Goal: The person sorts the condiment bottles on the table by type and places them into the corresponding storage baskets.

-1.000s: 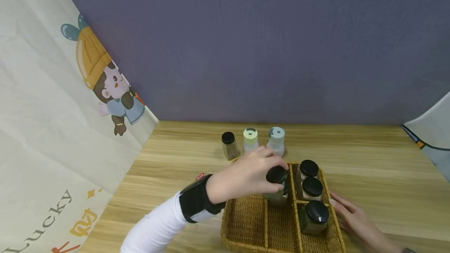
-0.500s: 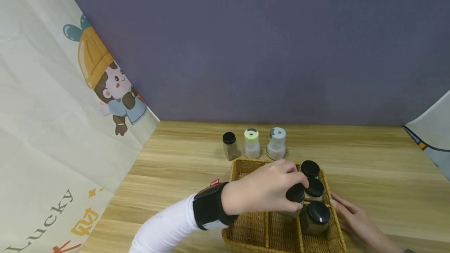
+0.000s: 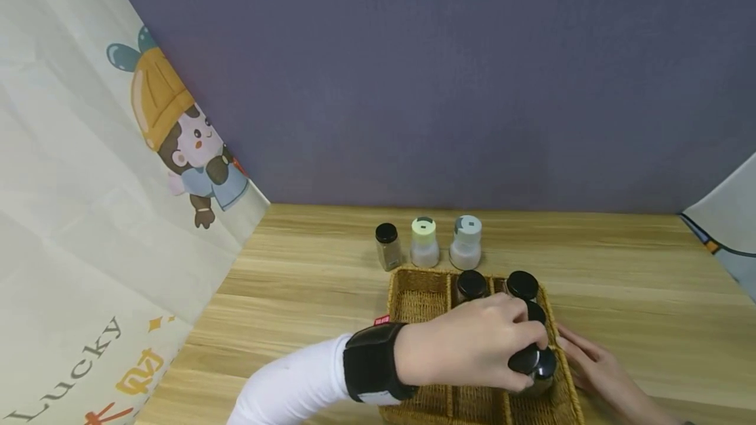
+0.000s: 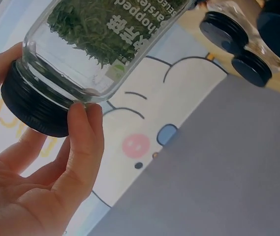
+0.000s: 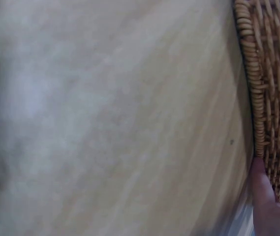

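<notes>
My left hand [image 3: 490, 343] grips a glass jar of chopped green parsley [image 4: 100, 34] by its black lid [image 4: 34, 105], fingers and thumb around it. This jar hangs over the front right compartment of the wicker basket [image 3: 416, 272], overlapping another black-lidded jar [image 3: 546, 366] there. Behind the hand, two black-lidded jars [image 3: 522, 284] stand in the back right compartment, one partly covered by my fingers. A further jar [image 3: 471, 284] is in the back middle compartment. My right hand [image 3: 602, 372] rests with extended fingers against the basket's outer right side; in the right wrist view a finger [image 5: 264, 189] touches the weave.
Behind the basket stand a small black-capped spice jar [image 3: 388, 249], a yellow-topped shaker [image 3: 424, 242] and a pale-blue-topped shaker [image 3: 466, 242]. A dark partition [image 3: 449, 84] rises at the table's back, with a printed white cloth [image 3: 71, 149] on the left.
My left hand has carried the parsley jar rightward and toward me, from the back middle compartment to over the front right one. The right hand has stayed at the basket's side.
</notes>
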Demonstrator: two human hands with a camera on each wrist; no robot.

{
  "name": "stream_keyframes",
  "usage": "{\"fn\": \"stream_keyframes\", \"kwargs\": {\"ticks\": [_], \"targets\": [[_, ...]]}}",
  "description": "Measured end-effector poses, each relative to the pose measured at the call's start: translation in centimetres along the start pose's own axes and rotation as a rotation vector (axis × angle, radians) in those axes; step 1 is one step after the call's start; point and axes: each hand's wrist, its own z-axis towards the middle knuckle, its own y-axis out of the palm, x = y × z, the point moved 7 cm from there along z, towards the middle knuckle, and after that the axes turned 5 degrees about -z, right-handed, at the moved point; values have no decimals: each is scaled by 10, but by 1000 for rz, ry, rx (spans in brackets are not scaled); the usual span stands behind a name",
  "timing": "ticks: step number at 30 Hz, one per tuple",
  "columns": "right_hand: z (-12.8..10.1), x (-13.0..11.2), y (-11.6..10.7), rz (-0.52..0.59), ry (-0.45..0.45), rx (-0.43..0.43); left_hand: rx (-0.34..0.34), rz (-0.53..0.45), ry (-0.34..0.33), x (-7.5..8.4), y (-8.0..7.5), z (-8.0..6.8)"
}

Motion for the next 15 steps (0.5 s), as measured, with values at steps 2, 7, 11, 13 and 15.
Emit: {"fn": "stream_keyframes", "kwargs": {"ticks": [2, 7, 11, 13, 15], "targets": [[1, 1, -1, -3, -4, 4, -22, 10, 16, 4, 4, 2], [1, 3, -3, -36, -42, 7, -70, 43, 58, 12, 14, 9], [1, 3, -4, -36, -97, 6, -62, 52, 87, 18, 20, 14], [1, 3, -3, -25, -113, 6, -62, 75, 95, 20, 23, 16], [1, 3, -2, -23, -98, -7, -65, 98, 97, 22, 27, 18]]}}
